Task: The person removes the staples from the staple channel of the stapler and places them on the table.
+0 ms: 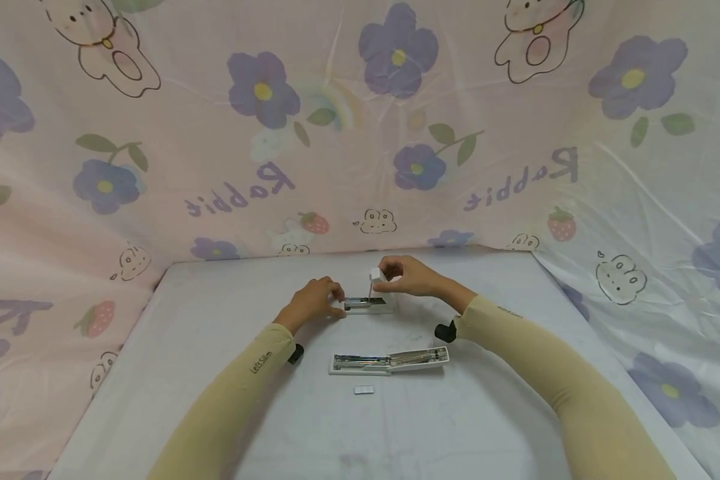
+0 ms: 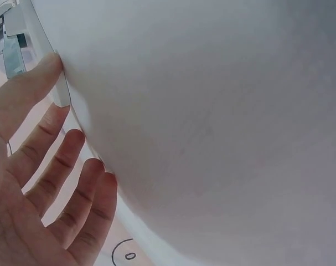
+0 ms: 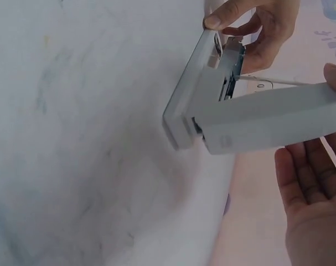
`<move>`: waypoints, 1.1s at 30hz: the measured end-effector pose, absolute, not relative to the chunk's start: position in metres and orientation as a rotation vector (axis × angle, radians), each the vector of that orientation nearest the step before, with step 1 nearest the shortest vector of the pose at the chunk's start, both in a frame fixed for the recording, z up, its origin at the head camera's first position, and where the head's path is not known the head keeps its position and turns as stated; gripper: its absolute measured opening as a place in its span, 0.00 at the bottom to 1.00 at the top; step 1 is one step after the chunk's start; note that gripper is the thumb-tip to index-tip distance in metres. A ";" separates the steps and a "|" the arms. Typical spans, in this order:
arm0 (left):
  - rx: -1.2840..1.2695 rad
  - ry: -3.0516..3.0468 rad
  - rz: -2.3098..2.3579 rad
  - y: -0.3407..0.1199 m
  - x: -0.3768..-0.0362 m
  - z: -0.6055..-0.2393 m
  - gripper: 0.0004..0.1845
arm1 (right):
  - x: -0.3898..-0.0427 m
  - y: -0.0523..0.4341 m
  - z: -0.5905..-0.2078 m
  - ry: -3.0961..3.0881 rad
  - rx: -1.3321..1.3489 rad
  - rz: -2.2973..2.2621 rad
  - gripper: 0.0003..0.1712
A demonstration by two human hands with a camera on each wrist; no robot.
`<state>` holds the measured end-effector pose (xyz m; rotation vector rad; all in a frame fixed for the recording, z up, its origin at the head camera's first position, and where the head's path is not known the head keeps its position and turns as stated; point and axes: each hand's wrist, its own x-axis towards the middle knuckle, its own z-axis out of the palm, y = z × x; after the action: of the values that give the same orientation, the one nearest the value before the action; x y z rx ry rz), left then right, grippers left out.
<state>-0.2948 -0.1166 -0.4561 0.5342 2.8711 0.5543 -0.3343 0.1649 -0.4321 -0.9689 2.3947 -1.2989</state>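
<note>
At the back of the table stands a white stapler (image 1: 369, 311), its top arm (image 3: 267, 119) swung up steeply from the base (image 3: 184, 94). My right hand (image 1: 413, 276) grips the raised end of that arm between thumb and fingers. A thin rod (image 3: 273, 80) runs from the arm toward the metal staple channel. With thumb and index finger, my left hand (image 1: 313, 300) pinches the far end of the base; the other fingers (image 2: 93, 194) are spread beside it. Nearer me lies a second white stapler (image 1: 360, 365), opened out wide with its metal channel showing.
A small strip of staples (image 1: 364, 390) lies in front of the nearer stapler. The white tabletop (image 1: 246, 287) ends at a printed curtain (image 1: 336, 167) behind and at both sides. Black wrist mounts (image 1: 446, 332) hang below both sleeves.
</note>
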 end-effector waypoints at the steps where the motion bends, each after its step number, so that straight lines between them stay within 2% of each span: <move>1: 0.536 2.872 0.548 -0.117 -0.294 -0.456 0.18 | -0.334 0.166 -0.432 2.398 -0.963 -1.307 0.14; 14: 0.545 2.887 0.557 -0.118 -0.293 -0.454 0.18 | -0.328 0.185 -0.427 2.424 -0.967 -1.351 0.12; 33: 0.540 2.881 0.550 -0.118 -0.292 -0.455 0.18 | -0.330 0.220 -0.433 2.427 -0.967 -1.326 0.13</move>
<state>-0.2924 -0.1179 -0.4550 0.5398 2.8810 0.5497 -0.3303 0.2199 -0.4335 -0.9667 2.4270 -1.3257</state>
